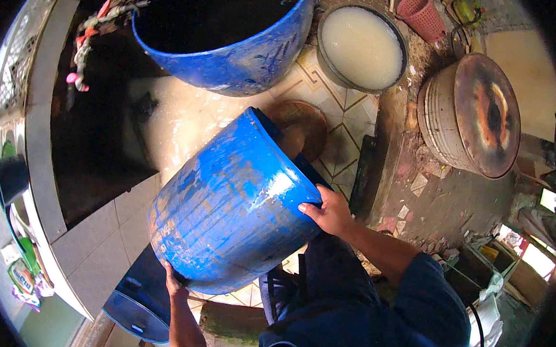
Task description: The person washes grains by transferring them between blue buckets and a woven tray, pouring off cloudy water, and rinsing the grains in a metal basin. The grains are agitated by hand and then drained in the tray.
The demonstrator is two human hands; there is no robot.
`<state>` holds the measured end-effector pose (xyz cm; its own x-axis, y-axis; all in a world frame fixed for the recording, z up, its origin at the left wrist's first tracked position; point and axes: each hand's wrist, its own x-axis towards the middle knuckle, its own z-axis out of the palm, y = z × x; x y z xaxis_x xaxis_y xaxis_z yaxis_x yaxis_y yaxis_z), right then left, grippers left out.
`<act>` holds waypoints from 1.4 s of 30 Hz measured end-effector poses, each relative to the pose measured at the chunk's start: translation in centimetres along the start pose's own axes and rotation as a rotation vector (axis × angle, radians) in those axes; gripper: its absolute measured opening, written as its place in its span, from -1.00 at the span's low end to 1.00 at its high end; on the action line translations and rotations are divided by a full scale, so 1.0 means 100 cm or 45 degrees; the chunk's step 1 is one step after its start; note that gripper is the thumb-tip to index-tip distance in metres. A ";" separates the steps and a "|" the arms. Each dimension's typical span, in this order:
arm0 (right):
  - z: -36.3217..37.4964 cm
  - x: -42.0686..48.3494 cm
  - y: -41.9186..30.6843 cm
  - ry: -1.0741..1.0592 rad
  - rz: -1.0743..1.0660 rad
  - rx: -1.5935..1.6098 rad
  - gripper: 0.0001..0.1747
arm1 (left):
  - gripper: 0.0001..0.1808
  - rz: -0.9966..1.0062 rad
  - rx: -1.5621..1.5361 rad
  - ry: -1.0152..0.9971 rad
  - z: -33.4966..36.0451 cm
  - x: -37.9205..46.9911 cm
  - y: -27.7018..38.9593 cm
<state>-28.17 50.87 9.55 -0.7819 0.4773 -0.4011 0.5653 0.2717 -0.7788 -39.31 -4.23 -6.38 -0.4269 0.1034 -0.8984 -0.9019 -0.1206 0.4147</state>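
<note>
A scuffed blue plastic barrel [232, 205] lies tilted across the middle of the view, its mouth towards the upper right. My right hand [330, 211] grips the barrel's rim, thumb outside. Near its base, my left hand [174, 281] supports the lower left side, with most of the fingers hidden. Partly behind the mouth is a round brown basin [315, 118] on the patterned tile floor [347, 140]. What the barrel holds inside is hidden from me. Pale, wet-looking floor [184, 117] shows beyond the barrel.
A larger blue tub [233, 66] stands ahead. Right of it, a dark bucket [323, 58] holds cloudy whitish liquid [360, 42]. Further right are a pink perforated basket [423, 16] and a large metal pot [446, 115] with a scorched bottom. A tiled counter [100, 232] runs along the left.
</note>
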 end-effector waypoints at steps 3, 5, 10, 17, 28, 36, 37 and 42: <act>-0.007 0.003 0.011 0.010 0.002 0.078 -0.57 | -0.13 -0.003 -0.063 0.144 0.013 -0.014 0.000; -0.011 0.005 0.016 -0.011 0.035 0.121 -0.57 | -0.15 0.008 -0.010 0.139 0.022 -0.024 0.002; -0.013 0.007 0.021 -0.053 0.013 0.156 -0.55 | -0.20 0.039 -0.016 0.053 0.028 -0.043 0.015; -0.012 0.012 0.030 -0.045 0.096 0.205 -0.55 | -0.19 0.084 0.042 0.232 0.025 -0.061 0.025; -0.038 0.022 0.041 -0.033 0.087 0.229 -0.55 | -0.05 0.091 0.266 0.130 0.047 -0.089 0.036; -0.061 0.035 0.064 -0.028 0.102 0.399 -0.55 | -0.07 0.121 0.371 0.125 0.069 -0.117 0.049; -0.065 0.038 0.067 -0.042 0.129 0.414 -0.55 | -0.07 0.100 0.318 0.210 0.072 -0.119 0.051; -0.096 0.045 0.090 -0.082 0.095 0.532 -0.56 | -0.29 0.130 0.388 0.488 0.101 -0.151 0.059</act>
<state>-24.09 63.50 5.40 -0.7651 0.4262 -0.4827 0.4763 -0.1299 -0.8696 -38.86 3.46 11.11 -0.5106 -0.2712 -0.8159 -0.8595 0.1883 0.4752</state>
